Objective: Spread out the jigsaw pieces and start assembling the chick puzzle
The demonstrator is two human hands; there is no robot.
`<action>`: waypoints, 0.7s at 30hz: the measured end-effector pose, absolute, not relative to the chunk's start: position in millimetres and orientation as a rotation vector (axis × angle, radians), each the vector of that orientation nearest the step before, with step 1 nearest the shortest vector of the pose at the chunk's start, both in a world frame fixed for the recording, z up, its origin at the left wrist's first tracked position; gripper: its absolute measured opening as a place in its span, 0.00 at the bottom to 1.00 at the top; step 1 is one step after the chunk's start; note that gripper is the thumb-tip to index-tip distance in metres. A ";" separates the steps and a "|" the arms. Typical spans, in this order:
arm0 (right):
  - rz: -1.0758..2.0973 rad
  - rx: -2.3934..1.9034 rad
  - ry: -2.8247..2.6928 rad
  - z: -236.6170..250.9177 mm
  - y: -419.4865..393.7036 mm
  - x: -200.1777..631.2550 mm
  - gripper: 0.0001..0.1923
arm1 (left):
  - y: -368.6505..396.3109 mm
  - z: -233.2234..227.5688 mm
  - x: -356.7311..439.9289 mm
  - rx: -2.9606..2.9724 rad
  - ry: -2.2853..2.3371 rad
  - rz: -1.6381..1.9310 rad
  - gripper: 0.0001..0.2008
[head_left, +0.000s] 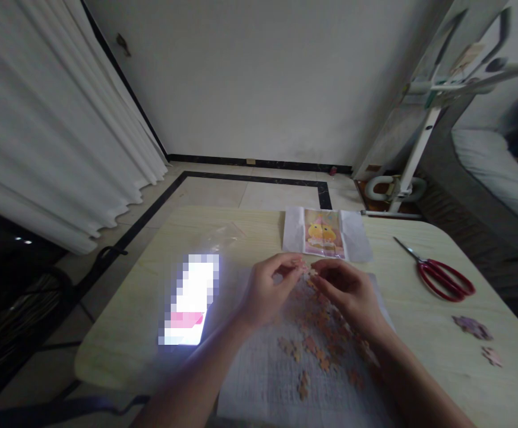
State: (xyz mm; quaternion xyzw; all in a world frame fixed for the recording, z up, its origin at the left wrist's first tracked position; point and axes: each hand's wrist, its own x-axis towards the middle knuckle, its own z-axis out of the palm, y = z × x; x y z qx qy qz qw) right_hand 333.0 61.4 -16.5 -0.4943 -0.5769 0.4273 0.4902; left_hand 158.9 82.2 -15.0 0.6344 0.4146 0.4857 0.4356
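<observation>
Pale puzzle piece(s) (311, 272): held up right between the fingertips, above the sheet; whether one or more cannot be told.
Left hand (271, 282): thumb and fingers pinched on the piecework, almost met by the other side.
Right hand (348, 291): the pinch matched here, fingers curled, pale puzzle bits gripped.
Loose pieces (322, 358): scattered below on a printed sheet (259, 392), partly hidden by the right hand.
Picture paper (324, 235): laid just beyond the hands, two yellow figures shown.
Right side: red-handled scissors (446, 280) laid open-handled, a purplish cluster (473, 327) and pinkish piece (492, 356) placed nearer.
Left side: a lit phone (192, 300), clear plastic (226, 236) beyond, all carried by the bench (120, 345).
</observation>
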 end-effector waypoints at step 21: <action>1.078 -1.275 -1.364 -18.2 61.5 335.7 0.12 | 84.3 -20.5 159.3 1.669 1.021 1.201 0.10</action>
